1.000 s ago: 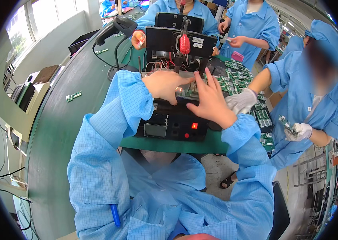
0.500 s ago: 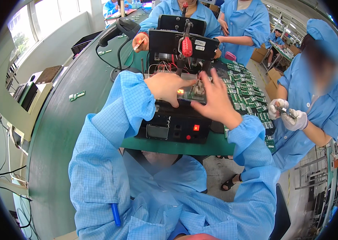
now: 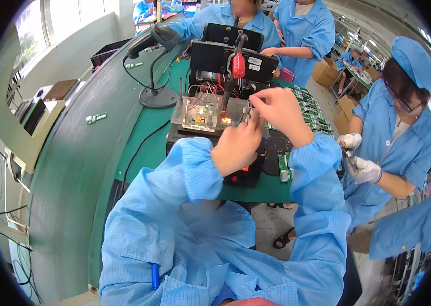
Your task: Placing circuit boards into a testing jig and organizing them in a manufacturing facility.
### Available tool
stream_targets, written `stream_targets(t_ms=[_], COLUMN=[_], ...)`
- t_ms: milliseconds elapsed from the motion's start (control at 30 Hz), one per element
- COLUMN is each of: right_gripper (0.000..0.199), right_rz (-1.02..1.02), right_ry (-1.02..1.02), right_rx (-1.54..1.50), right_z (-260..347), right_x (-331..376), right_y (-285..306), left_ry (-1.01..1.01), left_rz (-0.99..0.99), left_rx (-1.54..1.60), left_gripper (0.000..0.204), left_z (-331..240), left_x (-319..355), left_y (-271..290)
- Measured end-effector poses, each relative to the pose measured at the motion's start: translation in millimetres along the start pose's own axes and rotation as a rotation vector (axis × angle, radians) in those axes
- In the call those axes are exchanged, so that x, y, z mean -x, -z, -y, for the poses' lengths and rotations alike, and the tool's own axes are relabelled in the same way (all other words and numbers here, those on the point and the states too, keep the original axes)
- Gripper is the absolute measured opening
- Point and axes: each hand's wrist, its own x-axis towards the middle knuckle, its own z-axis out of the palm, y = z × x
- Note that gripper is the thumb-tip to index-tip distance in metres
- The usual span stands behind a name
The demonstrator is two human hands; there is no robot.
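Both hands are raised over the near edge of a green bench (image 3: 88, 168), close together above a test jig (image 3: 210, 115) with a clear plate on top. The left hand (image 3: 236, 148) is curled, its fingers pressed together around a small pale part (image 3: 247, 113) held at the fingertips; the part is too small to be identified. The right hand (image 3: 281, 115) is set just beside it, its thumb and forefinger pinched together at the same part, so that the part is held between the two hands, above the right end of the clear plate. An orange light (image 3: 225, 121) is seen glowing on the jig directly below the fingertips. A black box (image 3: 243, 176) with a red light is partly hidden under the left wrist, at the near edge of the bench.

Behind the jig a black fixture (image 3: 225, 58) is mounted, with a red-handled lever (image 3: 238, 65) at its front. A black gooseneck scanner (image 3: 152, 66) is stood on a round base toward the left of the jig. Green circuit boards (image 3: 312, 109) are laid in rows along the right edge of the bench. At that edge a co-worker in a blue cap (image 3: 414, 61) is seen, white-gloved hands (image 3: 363, 168) closed on a small tool. Two more people in blue coats are stood at the far end.
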Motion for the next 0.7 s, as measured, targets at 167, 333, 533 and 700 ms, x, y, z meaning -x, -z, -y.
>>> stream_targets(t_ms=[167, 333, 533, 700], right_gripper=[0.025, 0.023, 0.021, 0.021], right_rz=[0.145, 0.204, 0.27, 0.277], right_ry=[-0.021, 0.02, 0.037, -0.062], right_rx=[0.151, 0.085, 0.088, 0.012], right_z=[-2.3, -7.7, -7.3, -6.2], right_x=[-24.0, -15.4, -12.1, -17.9], right_y=[-7.9, -21.5, -25.1, -16.3], left_ry=[0.093, 0.156, 0.204, 0.245], left_rz=[-0.057, -0.034, -0.04, -0.088], left_rx=[-0.034, 0.114, 0.288, 0.266], left_gripper=[0.064, 0.045, 0.055, 0.063], left_z=[-7.8, -11.6, -7.6, -13.1], left_x=[-4.7, -8.5, -1.8, -0.1], left_y=[-27.1, -29.7, -32.8, -31.9])
